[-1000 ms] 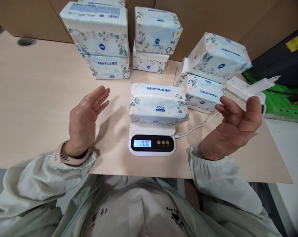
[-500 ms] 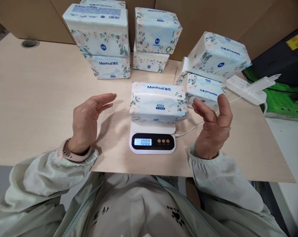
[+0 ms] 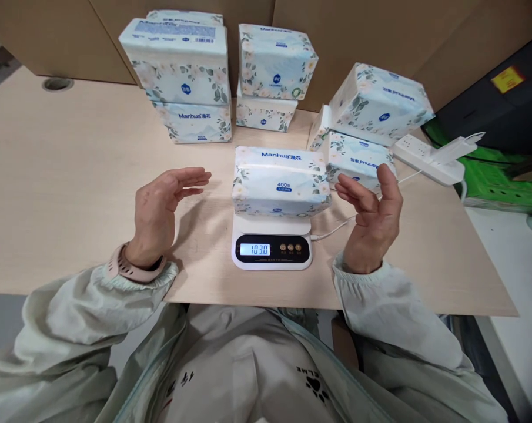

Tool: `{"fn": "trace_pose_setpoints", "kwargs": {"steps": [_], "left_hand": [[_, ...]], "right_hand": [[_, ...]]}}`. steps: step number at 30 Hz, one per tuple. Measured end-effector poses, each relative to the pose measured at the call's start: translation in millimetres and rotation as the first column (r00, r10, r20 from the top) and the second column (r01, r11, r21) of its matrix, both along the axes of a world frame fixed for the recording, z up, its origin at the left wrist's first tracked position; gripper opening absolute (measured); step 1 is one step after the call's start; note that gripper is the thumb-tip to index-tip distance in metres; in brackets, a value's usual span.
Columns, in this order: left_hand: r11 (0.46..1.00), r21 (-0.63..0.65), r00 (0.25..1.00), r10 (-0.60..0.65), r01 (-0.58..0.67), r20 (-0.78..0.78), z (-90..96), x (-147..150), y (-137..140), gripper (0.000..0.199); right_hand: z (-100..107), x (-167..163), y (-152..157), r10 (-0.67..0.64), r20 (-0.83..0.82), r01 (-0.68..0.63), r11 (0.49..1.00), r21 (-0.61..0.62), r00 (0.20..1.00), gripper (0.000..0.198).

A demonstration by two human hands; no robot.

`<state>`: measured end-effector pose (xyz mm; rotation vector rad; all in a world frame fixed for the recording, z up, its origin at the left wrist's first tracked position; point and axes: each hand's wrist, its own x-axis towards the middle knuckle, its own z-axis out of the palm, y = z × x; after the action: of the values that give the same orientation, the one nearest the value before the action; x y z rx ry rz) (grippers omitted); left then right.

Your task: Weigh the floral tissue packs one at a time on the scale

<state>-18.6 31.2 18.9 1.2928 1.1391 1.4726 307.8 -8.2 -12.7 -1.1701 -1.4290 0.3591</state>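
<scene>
A floral pack of tissues (image 3: 282, 182) lies on a white digital scale (image 3: 272, 258), whose lit display seems to read 103.0. To the left of the pack, my left hand (image 3: 162, 205) hovers with fingers stretched out, holding nothing and clear of the pack. On the other side, my right hand (image 3: 374, 217) is raised with its fingers apart, also without anything in it. Its fingertips are close to the pack's right end, in front of another tissue pack (image 3: 358, 158). A thin white cable (image 3: 336, 231) runs from the scale's right side.
Stacked tissue packs (image 3: 186, 82) stand at the back left, with a second stack (image 3: 277, 64) at the back middle. Another pack (image 3: 378, 106) sits on those at the right, beside a white power strip (image 3: 428, 158). Cardboard (image 3: 358, 29) rises behind the table.
The scale's display has gone from about 100.0 to 103.0. The view has shifted slightly. Both hands stay open on either side of the pack, nearly still.
</scene>
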Motion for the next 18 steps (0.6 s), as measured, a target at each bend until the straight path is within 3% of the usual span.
{"fn": "trace_pose_setpoints", "kwargs": {"steps": [7, 14, 18], "left_hand": [[1.000, 0.027, 1.000, 0.015, -0.015, 0.012, -1.7, 1.0, -0.3, 0.032], [0.999, 0.025, 0.999, 0.035, -0.035, 0.019, 0.3, 4.0, -1.7, 0.030], [0.999, 0.040, 1.000, 0.005, -0.006, 0.016, -0.6, 3.4, -2.3, 0.029]], "right_hand": [[-0.4, -0.2, 0.1, 0.048, -0.056, -0.046, 0.998, 0.044, 0.997, 0.061], [3.7, -5.5, -4.3, -0.051, 0.042, 0.054, 0.996, -0.076, 0.998, 0.076], [1.5, -4.6, -5.8, 0.016, -0.035, -0.017, 1.000, -0.022, 0.999, 0.069]]}}
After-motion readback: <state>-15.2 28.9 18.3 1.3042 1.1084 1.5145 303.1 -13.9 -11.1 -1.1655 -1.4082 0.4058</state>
